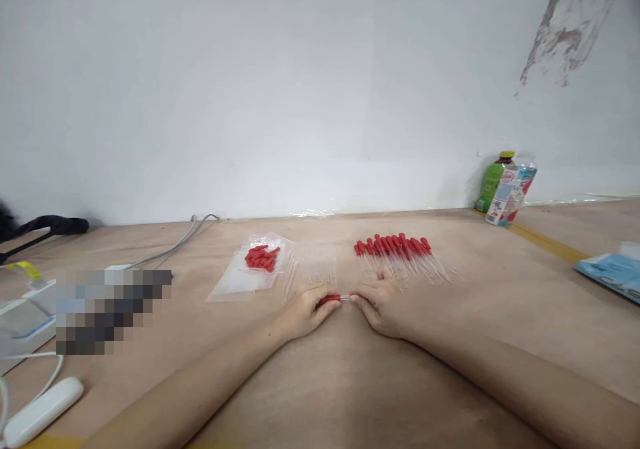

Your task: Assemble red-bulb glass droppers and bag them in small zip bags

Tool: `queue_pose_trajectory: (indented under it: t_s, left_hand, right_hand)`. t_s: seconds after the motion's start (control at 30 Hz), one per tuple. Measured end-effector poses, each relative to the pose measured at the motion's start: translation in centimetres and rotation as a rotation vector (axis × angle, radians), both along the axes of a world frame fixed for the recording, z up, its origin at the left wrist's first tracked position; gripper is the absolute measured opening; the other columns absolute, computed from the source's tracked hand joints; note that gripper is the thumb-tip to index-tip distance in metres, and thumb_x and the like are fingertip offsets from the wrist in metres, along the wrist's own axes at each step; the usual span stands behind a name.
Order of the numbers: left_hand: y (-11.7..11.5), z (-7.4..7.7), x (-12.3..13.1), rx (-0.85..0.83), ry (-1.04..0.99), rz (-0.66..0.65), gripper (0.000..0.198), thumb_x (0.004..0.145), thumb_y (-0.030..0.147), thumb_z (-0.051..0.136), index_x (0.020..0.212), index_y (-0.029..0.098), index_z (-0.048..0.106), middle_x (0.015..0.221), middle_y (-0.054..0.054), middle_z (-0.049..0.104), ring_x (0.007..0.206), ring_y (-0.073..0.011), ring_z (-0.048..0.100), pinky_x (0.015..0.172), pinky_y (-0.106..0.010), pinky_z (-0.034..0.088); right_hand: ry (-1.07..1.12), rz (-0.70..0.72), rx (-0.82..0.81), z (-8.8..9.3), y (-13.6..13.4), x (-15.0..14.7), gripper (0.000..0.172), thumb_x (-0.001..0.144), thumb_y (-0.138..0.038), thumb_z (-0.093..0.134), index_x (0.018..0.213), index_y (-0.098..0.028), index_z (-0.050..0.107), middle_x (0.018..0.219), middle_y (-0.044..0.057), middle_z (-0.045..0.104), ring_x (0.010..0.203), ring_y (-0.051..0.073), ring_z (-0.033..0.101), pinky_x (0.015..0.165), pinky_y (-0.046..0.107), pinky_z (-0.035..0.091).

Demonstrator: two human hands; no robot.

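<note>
Your left hand [307,310] pinches a red bulb [330,299], right hand [384,305] pinches its clear tube [345,297], dead center. Loose tubes [319,269] crowd you at 11 o'clock, bulb pile [261,258] at 10, red-topped tubes [396,243] at 1, bottles [506,195] at 2.

The slim red bulb [331,298] is partly covered by the left hand [307,309], and one end of the thin clear tube [345,297] is hidden in the right hand [383,305]. Coarse dark squares [113,312] conceal what lies there. The flat blue package [610,274] is cut by the right edge; the curved black object [55,224], by the left one.
</note>
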State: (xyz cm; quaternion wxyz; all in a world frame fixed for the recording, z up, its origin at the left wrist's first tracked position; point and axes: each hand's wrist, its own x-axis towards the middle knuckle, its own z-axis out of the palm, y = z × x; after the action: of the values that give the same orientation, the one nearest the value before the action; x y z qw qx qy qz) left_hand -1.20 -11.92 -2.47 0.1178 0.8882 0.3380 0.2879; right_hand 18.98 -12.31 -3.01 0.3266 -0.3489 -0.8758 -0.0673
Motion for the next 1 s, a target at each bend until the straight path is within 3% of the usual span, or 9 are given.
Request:
queue_pose_trajectory:
  t_s: [0.43,0.63,0.8,0.9,1.0]
  left_hand:
    - [0.1,0.2,-0.1,0.084,0.069,-0.063,0.022,0.087,0.026,0.039,0.097,0.019,0.057,0.087,-0.004,0.062,0.08,-0.0145,0.056,0.073,-0.026,0.044]
    - [0.4,0.2,-0.6,0.148,-0.036,0.082,0.024,0.08,0.027,0.051,0.102,0.018,0.054,0.093,-0.006,0.059,0.086,-0.0166,0.055,0.077,-0.029,0.044]
    - [0.6,0.2,-0.7,0.167,-0.019,0.121,0.025,0.079,0.024,0.051,0.103,0.02,0.054,0.104,-0.007,0.057,0.096,-0.0189,0.053,0.085,-0.034,0.043]
    - [0.8,0.0,-0.6,0.142,0.031,0.11,0.023,0.08,0.024,0.049,0.102,0.02,0.057,0.11,-0.007,0.057,0.101,-0.0194,0.052,0.088,-0.035,0.041]
    - [0.9,-0.1,-0.7,0.121,0.053,0.139,0.027,0.08,0.026,0.049,0.105,0.018,0.057,0.113,-0.008,0.056,0.104,-0.0206,0.051,0.09,-0.037,0.041]
  right_hand:
    - [-0.096,-0.035,-0.189,1.4,-0.7,-1.0,0.026,0.086,-0.021,0.036,0.069,-0.019,0.056,0.067,-0.001,0.063,0.059,0.012,0.051,0.065,0.029,0.026]
    - [-0.131,-0.059,-0.226,2.9,-0.3,0.6,0.017,0.079,-0.02,0.045,0.073,-0.02,0.06,0.07,0.002,0.064,0.067,0.015,0.055,0.066,0.028,0.031]
    - [0.111,-0.333,-0.438,4.7,2.7,2.9,0.023,0.076,-0.026,0.044,0.062,-0.019,0.061,0.061,0.002,0.062,0.057,0.014,0.055,0.051,0.023,0.031]
    - [0.091,-0.586,-0.448,4.9,5.1,3.2,0.03,0.075,-0.03,0.042,0.052,-0.019,0.058,0.052,0.003,0.058,0.052,0.015,0.053,0.049,0.025,0.029]
    - [0.037,-0.738,-0.412,4.1,6.9,2.4,0.029,0.074,-0.031,0.043,0.053,-0.019,0.059,0.058,0.005,0.061,0.059,0.018,0.055,0.054,0.027,0.03]
